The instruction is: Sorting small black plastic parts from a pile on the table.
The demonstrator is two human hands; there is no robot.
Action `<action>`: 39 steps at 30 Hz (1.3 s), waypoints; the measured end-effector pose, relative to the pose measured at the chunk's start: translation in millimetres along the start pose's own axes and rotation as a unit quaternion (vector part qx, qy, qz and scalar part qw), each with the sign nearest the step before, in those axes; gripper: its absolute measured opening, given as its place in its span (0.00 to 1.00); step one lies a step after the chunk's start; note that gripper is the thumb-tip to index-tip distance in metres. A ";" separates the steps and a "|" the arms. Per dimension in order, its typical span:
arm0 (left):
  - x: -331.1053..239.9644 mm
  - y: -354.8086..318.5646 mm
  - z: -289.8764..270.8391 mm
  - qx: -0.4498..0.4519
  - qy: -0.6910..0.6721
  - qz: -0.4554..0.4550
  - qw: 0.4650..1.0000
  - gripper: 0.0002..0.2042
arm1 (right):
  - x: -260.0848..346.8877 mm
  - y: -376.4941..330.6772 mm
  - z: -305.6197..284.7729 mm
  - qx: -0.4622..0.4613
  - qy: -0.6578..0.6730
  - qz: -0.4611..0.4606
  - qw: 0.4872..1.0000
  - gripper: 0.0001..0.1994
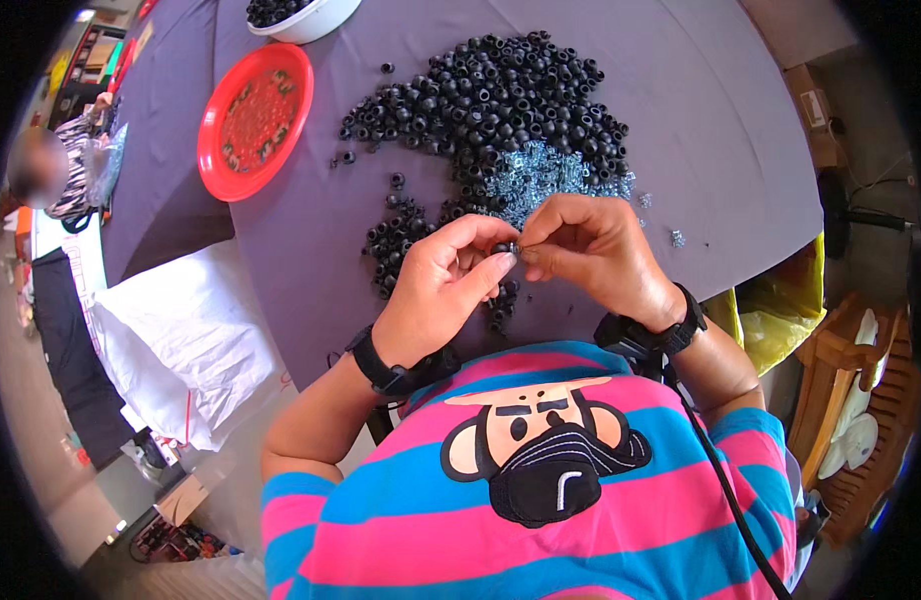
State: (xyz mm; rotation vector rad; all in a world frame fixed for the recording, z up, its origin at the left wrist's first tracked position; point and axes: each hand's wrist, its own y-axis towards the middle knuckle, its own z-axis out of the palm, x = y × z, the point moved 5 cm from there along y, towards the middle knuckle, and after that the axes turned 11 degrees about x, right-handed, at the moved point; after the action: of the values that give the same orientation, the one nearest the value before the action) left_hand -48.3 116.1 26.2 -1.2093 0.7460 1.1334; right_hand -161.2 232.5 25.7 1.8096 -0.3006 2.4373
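Note:
Between the thumb and forefinger of my left hand (443,280) is a small round black piece (503,248). My right hand (593,250) pinches right beside it, its fingertips touching or nearly touching the piece; whatever is between them is too small to make out. Just beyond both hands lies a heap of small clear bluish plastic pieces (543,180). A large pile of hollow round black pieces (511,95) spreads behind that, and a smaller cluster of the same black pieces (396,235) sits by my left hand.
A red oval tray (209,165) stands on the grey cloth-covered table (701,110), left of the pile. Farther back is a white bowl (326,18) of black pieces. Yellow plastic bags (781,310) hang by the right edge, near a wooden chair (821,400). Another person (76,165) is far left.

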 end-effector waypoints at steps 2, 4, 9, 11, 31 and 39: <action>4.4 -0.5 -3.4 -0.010 0.054 0.023 0.998 0.08 | 1.2 2.4 0.9 -0.012 0.009 0.023 1.000 0.03; 2.2 -0.5 -5.4 -0.019 0.109 0.047 0.993 0.08 | -1.5 3.2 0.1 -0.007 0.007 0.038 0.999 0.03; 2.1 2.3 -3.4 0.031 0.051 -0.013 0.998 0.05 | -3.8 2.8 1.8 0.003 0.008 0.056 0.998 0.03; 7.6 2.6 -7.7 0.062 -0.025 -0.041 0.997 0.05 | 2.3 3.5 3.2 0.017 -0.063 -0.004 0.998 0.03; 5.2 1.1 -1.8 0.019 0.121 -0.009 0.992 0.07 | -0.6 3.6 4.4 0.005 -0.062 0.008 0.998 0.03; 1.3 -1.1 -4.5 0.019 0.100 -0.007 0.995 0.07 | 0.6 2.1 0.9 -0.025 0.068 0.027 0.997 0.05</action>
State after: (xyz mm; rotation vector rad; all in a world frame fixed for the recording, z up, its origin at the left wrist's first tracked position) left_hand -46.3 112.1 24.3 -1.3070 0.9055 0.9905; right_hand -161.0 230.2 26.4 1.6277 -0.3996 2.5488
